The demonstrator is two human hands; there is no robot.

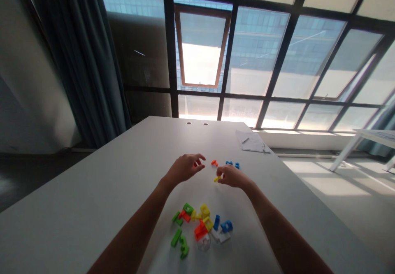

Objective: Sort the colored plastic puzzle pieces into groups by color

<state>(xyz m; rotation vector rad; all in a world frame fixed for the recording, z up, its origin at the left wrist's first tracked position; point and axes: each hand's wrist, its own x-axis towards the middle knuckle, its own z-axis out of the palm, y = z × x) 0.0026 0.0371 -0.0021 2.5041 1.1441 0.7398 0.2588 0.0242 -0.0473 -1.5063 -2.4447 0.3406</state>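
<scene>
My right hand is closed in a pinch on a small yellow plastic piece, held at or just above the table; I cannot tell which. To its left, my left hand hovers over the table with fingers curved and thumb apart. A reddish patch shows inside its fingers, too small to tell whether it is a piece or lit skin. Just beyond the hands lie an orange-red piece and two blue pieces. Between my forearms is a loose group with green pieces, yellow pieces and a red piece.
The pieces lie on a long white table. Blue pieces, white pieces and a clear round piece are in the near group. Paper sheets with a pen rest near the right edge. Windows and a dark curtain stand beyond.
</scene>
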